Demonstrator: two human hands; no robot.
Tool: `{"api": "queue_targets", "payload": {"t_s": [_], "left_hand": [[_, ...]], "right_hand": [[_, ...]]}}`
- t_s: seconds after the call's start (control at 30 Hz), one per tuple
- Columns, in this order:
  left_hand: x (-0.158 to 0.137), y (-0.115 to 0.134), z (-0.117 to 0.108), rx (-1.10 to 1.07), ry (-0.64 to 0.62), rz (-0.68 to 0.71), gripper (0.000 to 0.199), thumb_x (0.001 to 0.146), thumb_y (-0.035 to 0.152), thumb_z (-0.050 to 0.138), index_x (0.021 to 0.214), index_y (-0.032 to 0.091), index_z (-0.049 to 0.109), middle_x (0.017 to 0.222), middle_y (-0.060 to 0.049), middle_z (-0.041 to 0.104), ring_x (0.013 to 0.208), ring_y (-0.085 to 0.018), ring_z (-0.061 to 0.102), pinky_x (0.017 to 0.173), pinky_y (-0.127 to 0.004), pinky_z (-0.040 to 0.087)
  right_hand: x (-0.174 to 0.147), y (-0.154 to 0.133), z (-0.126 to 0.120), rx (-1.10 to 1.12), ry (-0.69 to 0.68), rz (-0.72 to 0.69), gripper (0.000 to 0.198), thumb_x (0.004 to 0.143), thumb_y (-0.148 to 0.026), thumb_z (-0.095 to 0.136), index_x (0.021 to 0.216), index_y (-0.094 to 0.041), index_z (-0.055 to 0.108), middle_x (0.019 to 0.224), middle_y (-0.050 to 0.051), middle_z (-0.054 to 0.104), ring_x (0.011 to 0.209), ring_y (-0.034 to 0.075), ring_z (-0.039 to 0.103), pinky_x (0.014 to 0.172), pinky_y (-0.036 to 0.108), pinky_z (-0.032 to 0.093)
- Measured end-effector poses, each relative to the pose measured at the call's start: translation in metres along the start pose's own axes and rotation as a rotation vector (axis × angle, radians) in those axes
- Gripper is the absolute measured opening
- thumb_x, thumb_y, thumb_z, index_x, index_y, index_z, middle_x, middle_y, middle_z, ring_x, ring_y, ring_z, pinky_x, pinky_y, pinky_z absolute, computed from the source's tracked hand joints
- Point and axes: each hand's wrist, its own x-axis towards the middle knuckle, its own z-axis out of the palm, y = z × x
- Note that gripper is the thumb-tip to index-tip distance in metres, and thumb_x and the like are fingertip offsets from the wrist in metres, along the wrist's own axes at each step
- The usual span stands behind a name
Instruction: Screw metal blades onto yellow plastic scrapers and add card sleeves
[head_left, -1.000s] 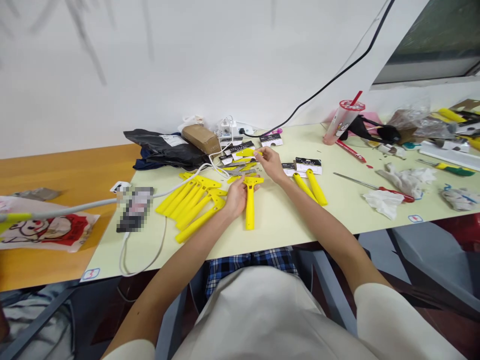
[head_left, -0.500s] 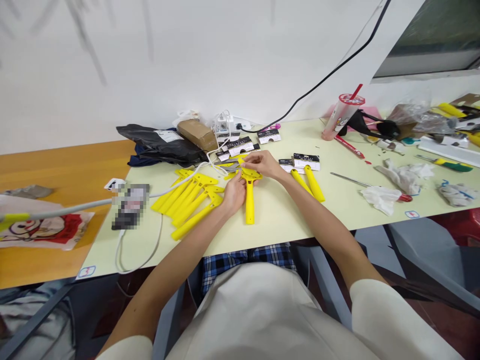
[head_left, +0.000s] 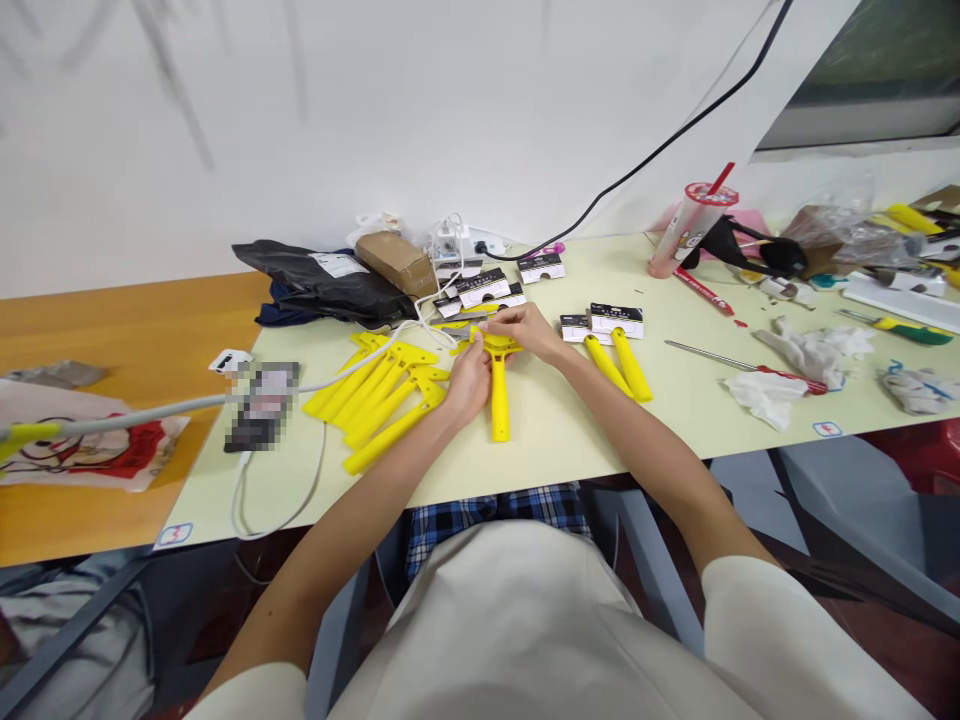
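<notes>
A yellow scraper handle (head_left: 499, 400) lies on the pale table (head_left: 570, 440) in front of me, head pointing away. My left hand (head_left: 466, 378) holds its neck from the left. My right hand (head_left: 525, 328) presses a small yellow cover piece onto the scraper's head. A fan of several bare yellow handles (head_left: 375, 390) lies just left of my left hand. Two finished scrapers with black-and-white blade sleeves (head_left: 619, 345) lie to the right of my right hand.
Loose blades and sleeves (head_left: 480, 290) sit behind my hands, by a black bag (head_left: 330, 285) and a power strip (head_left: 450, 245). A phone (head_left: 259, 405) and white cable lie left. A drink cup (head_left: 690, 225), screwdrivers (head_left: 742, 370), rags and clutter fill the right side.
My right hand brought the small yellow piece back from the far pile and set it on the scraper's head. My left hand stayed on the handle. The view shifted slightly.
</notes>
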Motion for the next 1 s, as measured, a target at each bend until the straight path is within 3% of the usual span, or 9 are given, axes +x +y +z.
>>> {"api": "queue_targets", "payload": {"t_s": [0.3,0.47,0.63,0.83,1.0], "left_hand": [[-0.0008,0.0002,0.0011,0.006,0.019,-0.007,0.024,0.105,0.038,0.069,0.113,0.016,0.072,0.111,-0.013,0.081,0.123,-0.026,0.073,0.112,-0.042,0.057],[-0.0008,0.0014,0.0008,0.028,0.06,-0.012,0.022,0.105,0.039,0.067,0.109,0.018,0.073,0.109,-0.011,0.081,0.121,-0.025,0.073,0.109,-0.04,0.057],[0.0003,0.0026,-0.001,0.009,0.094,0.021,0.017,0.105,0.034,0.068,0.1,0.019,0.074,0.102,-0.008,0.08,0.115,-0.024,0.074,0.11,-0.04,0.056],[-0.0002,0.0033,0.0007,0.002,0.105,0.027,0.014,0.1,0.031,0.075,0.104,0.018,0.072,0.113,-0.008,0.08,0.12,-0.024,0.073,0.11,-0.04,0.056],[-0.0017,0.0023,0.0003,0.03,0.114,0.027,0.01,0.099,0.026,0.077,0.099,0.017,0.072,0.105,-0.007,0.08,0.114,-0.022,0.075,0.107,-0.037,0.058]], "right_hand": [[0.0004,0.0004,-0.0009,-0.017,-0.078,0.022,0.041,0.072,-0.05,0.095,0.095,-0.016,0.088,0.08,0.005,0.08,0.063,0.021,0.074,0.05,0.028,0.065],[0.0011,0.0001,-0.0049,-0.064,-0.059,-0.055,0.036,0.08,-0.051,0.089,0.09,-0.016,0.086,0.08,0.006,0.08,0.063,0.022,0.074,0.048,0.027,0.06],[0.0035,-0.0015,-0.0091,-0.18,-0.068,-0.192,0.03,0.084,-0.044,0.084,0.089,-0.015,0.087,0.082,0.005,0.081,0.068,0.017,0.07,0.057,0.023,0.052],[0.0018,-0.0046,-0.0085,-0.185,-0.098,-0.185,0.036,0.089,-0.053,0.079,0.094,-0.018,0.086,0.086,0.005,0.081,0.07,0.018,0.072,0.062,0.026,0.056],[0.0046,-0.0017,-0.0086,-0.252,-0.038,-0.254,0.038,0.091,-0.055,0.078,0.094,-0.018,0.085,0.09,0.006,0.081,0.081,0.02,0.072,0.072,0.03,0.055]]}}
